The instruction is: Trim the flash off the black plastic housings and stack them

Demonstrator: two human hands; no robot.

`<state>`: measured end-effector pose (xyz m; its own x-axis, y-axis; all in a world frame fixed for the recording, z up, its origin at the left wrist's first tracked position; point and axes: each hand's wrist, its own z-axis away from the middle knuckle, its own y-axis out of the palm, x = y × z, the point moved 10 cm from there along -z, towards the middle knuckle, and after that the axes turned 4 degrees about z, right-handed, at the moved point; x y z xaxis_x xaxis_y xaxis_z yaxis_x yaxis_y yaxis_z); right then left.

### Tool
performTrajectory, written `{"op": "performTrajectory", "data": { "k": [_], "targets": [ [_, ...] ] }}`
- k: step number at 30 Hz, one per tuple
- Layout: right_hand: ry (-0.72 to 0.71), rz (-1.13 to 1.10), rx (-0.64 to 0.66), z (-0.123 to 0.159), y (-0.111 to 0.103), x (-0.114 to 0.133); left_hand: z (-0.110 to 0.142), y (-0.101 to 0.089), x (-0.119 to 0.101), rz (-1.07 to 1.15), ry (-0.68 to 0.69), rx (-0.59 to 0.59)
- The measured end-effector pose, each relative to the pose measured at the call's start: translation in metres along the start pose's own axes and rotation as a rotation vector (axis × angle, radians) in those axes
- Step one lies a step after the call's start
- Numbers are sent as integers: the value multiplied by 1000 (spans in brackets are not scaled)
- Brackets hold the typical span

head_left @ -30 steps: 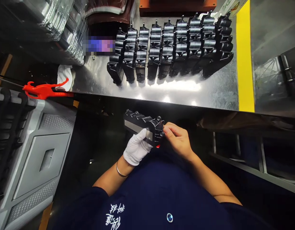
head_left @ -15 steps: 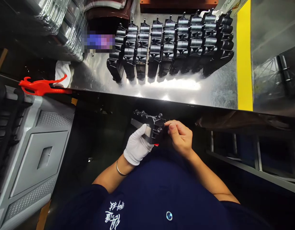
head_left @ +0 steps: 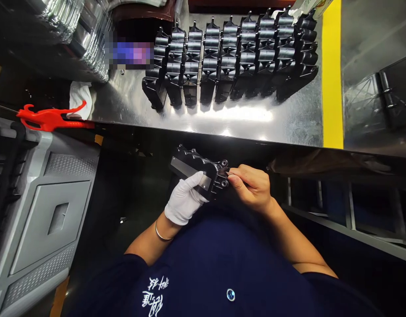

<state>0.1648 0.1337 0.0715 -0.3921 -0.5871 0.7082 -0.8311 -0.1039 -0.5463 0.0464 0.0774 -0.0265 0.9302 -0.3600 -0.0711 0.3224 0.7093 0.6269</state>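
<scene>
My left hand (head_left: 184, 198), in a white glove, is closed round a black moulded part (head_left: 193, 165), the thumb lying across a flat grey strip (head_left: 184, 169) on its face. The part has a scalloped top and ring-shaped bosses at its right end. My bare right hand (head_left: 252, 187) is at that end, thumb and forefinger pinched together beside the bosses. Something thin shows at the fingertips, too small to name. Both hands are in front of my body, below the bench edge.
Rows of similar black parts (head_left: 211, 57) stand on the metal bench (head_left: 123, 105). A yellow stripe (head_left: 332, 79) crosses it. At left are a red air blow gun (head_left: 47, 118), a white cloth (head_left: 80, 99), a grey plastic bin (head_left: 51, 224) and bagged stacks (head_left: 93, 39). A metal frame (head_left: 351, 207) is at right.
The black part has turned so more of its face and grey strip show. My right hand's fingertips have come in against its right end. The whole view has shifted slightly.
</scene>
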Motion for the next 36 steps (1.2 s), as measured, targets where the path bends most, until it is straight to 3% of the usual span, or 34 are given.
{"op": "performTrajectory", "data": {
  "k": [8, 12, 17, 25, 32, 36],
  "targets": [
    [34, 17, 22, 3, 2, -7, -2, -4, -1, -138, 44, 45],
    [66, 18, -52, 7, -1, -17, 0, -6, 0, -154, 48, 47],
    [255, 60, -242, 15, -23, -49, 9, -2, 11, -229, -1, 137],
    [-7, -37, -73, 8, -8, 1, 1, -6, -1, -86, 64, -10],
    [-21, -30, -21, 4, -1, -1, 1, -4, -3, -172, 100, 41],
    [-41, -27, -52, 6, -3, -3, 4, 5, -5, -267, 163, 140]
  ]
}}
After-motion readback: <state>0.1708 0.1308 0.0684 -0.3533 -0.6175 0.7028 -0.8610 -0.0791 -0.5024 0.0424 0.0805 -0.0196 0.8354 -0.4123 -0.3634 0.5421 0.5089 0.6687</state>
